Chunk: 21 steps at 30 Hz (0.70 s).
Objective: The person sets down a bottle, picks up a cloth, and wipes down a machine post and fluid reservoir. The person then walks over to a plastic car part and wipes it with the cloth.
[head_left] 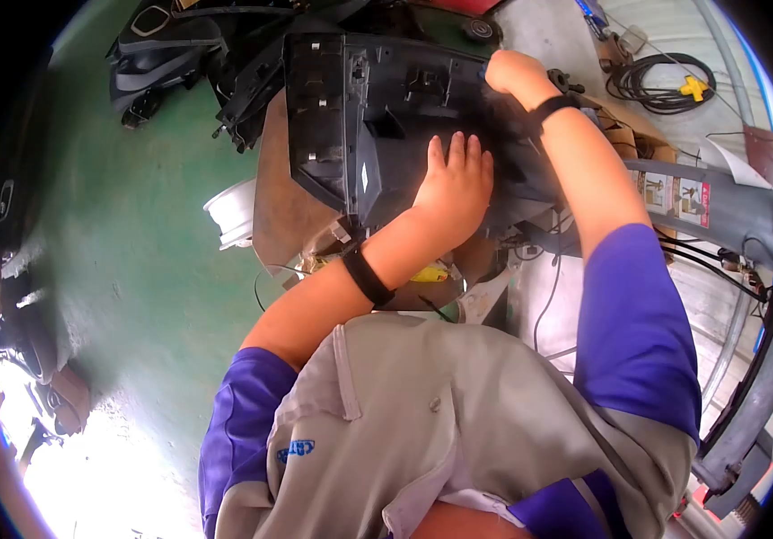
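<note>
A large black plastic panel [404,117] with clips and moulded slots lies across the work surface in front of me. My left hand [458,184] rests flat on its lower middle, fingers spread a little and pointing away from me. At the panel's upper right edge is my right hand [514,72], its fingers curled into a closed grip. A small blue bit shows beside those fingers, but what they hold is mostly hidden.
Black plastic parts [166,54] lie at the upper left on the green floor [153,207]. A white wheel rim [232,214] sits left of the brown board [283,216]. A coiled black cable [660,85] and a grey metal arm [737,216] are on the right.
</note>
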Available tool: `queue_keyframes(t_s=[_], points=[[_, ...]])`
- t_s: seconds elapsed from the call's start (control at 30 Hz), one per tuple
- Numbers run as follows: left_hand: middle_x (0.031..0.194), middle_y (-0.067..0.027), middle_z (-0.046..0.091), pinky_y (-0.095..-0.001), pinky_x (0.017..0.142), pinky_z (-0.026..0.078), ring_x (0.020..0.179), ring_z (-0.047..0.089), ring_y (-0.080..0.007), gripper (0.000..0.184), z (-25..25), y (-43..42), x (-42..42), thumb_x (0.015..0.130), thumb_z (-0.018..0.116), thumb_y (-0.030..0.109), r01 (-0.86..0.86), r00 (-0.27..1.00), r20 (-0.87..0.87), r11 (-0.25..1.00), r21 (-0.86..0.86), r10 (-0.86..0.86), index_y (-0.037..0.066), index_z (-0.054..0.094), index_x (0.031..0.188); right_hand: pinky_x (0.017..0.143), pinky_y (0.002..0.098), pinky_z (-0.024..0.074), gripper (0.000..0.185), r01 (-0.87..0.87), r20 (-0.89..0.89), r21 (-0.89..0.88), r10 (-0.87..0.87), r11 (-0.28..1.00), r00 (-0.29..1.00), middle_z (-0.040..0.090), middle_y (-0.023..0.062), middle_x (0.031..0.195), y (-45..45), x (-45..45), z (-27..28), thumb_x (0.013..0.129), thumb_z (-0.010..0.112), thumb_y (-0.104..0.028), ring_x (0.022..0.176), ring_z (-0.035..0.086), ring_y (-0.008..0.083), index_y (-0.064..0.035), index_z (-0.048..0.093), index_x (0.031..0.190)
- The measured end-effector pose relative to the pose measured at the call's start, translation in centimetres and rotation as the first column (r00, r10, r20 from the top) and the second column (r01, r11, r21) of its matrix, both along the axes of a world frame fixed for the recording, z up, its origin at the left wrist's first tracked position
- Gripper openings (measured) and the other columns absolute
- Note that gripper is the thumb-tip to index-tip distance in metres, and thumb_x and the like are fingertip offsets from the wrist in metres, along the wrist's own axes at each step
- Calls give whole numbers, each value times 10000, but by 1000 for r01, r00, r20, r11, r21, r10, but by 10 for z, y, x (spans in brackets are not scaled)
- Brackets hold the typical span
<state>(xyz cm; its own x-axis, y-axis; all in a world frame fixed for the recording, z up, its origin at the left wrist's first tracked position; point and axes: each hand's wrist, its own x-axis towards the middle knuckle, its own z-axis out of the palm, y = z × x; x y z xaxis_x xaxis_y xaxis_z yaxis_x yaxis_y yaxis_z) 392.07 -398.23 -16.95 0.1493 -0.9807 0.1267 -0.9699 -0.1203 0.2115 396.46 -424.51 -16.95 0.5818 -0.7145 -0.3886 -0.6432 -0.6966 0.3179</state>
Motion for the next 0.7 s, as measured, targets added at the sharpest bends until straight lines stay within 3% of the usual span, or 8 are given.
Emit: queue_keyframes(t_s=[0.1, 0.2, 0.33, 0.43, 0.5, 0.63, 0.67, 0.7], points=[[1409, -205, 441, -589, 1051, 298, 1314, 398, -370, 659, -2, -1, -1, 867, 604, 382, -3, 1000, 9, 1000, -14, 3, -2, 435, 1374, 866, 463, 515, 313, 19, 28, -11, -19, 1000, 999, 646, 203, 1157, -19, 16, -15, 811, 557, -136, 1104, 611, 400, -100, 709, 1083], [1407, -200, 445, -584, 1055, 298, 1314, 402, -364, 662, -2, 1, -1, 860, 612, 386, 1, 1000, 17, 1000, -22, -1, 3, 439, 1371, 798, 438, 535, 297, 21, 118, -68, -13, 997, 993, 661, 239, 1030, -28, 11, -23, 720, 548, -52, 974, 646, 414, 7, 712, 960], [1405, -192, 450, -576, 1061, 297, 1312, 407, -356, 657, -3, -1, -1, 858, 613, 393, -5, 1000, 11, 999, -34, 5, 14, 445, 1369, 840, 490, 515, 383, -70, -138, 80, 81, 994, 987, 626, 276, 1086, -44, 3, -28, 671, 540, -58, 1060, 606, 447, -52, 711, 1014], [1406, -197, 449, -569, 1062, 299, 1314, 410, -352, 653, -1, 1, -1, 861, 608, 393, 7, 1000, 13, 999, -35, -6, 9, 451, 1364, 836, 469, 519, 362, -359, -367, 145, 387, 922, 846, 609, 288, 1086, -36, -3, -12, 662, 540, -53, 1068, 604, 422, -22, 709, 981], [1406, -200, 448, -566, 1063, 301, 1312, 413, -352, 648, -1, 1, 0, 863, 607, 389, 4, 1000, 17, 1000, -29, -4, 6, 454, 1362, 854, 455, 517, 332, -225, -75, 108, 234, 968, 969, 631, 238, 1123, -49, -15, -19, 735, 548, -91, 1088, 599, 401, -34, 710, 1019], [1372, -187, 481, -550, 1064, 305, 1303, 417, -344, 577, 7, 15, 10, 855, 618, 377, -22, 995, 97, 998, -51, 27, 5, 522, 1285, 838, 451, 528, 310, -42, 92, 3, 42, 999, 995, 658, 197, 1123, -21, -3, -4, 778, 567, -121, 1057, 632, 374, -66, 714, 1045], [1335, -175, 514, -537, 1064, 312, 1284, 436, -326, 570, 16, 17, 12, 836, 635, 396, -111, 988, 115, 992, 63, 103, 13, 551, 1249, 833, 448, 531, 304, -6, 122, -8, 7, 1000, 993, 663, 190, 1117, -9, 2, 2, 781, 571, -123, 1045, 641, 368, -70, 716, 1043], [1311, -161, 532, -531, 1060, 322, 1262, 455, -321, 575, 16, 24, 18, 812, 653, 423, -179, 977, 123, 984, 19, 176, 63, 566, 1253, 828, 444, 534, 296, -60, 98, -7, 61, 998, 993, 669, 187, 1104, 2, 4, 3, 781, 574, -123, 1033, 647, 361, -72, 717, 1035]])
